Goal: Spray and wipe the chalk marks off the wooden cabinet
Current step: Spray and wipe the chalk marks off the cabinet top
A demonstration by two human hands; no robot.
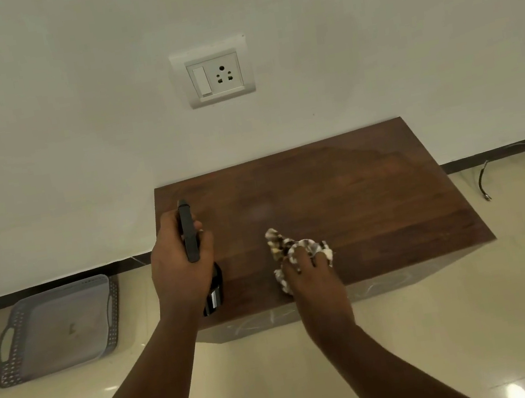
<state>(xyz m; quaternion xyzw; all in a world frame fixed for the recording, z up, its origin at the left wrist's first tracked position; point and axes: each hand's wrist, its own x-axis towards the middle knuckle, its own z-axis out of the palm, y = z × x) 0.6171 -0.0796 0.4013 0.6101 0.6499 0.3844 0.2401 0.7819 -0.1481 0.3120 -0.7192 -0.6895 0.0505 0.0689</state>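
A low dark wooden cabinet (pixel 358 196) stands against the white wall. Faint white chalk marks (pixel 264 320) show on its front face, and a pale smudge (pixel 261 213) lies on the top. My left hand (pixel 179 268) grips a black spray bottle (pixel 189 232) over the cabinet's left part, nozzle pointing away from me. My right hand (pixel 311 270) presses a crumpled brown-and-white patterned cloth (pixel 279 244) onto the top near the front edge.
A grey plastic tray (pixel 56 327) with handles lies on the tiled floor to the left. A wall socket with a switch (pixel 214 73) is above the cabinet. A black cable (pixel 492 167) trails on the floor at the right.
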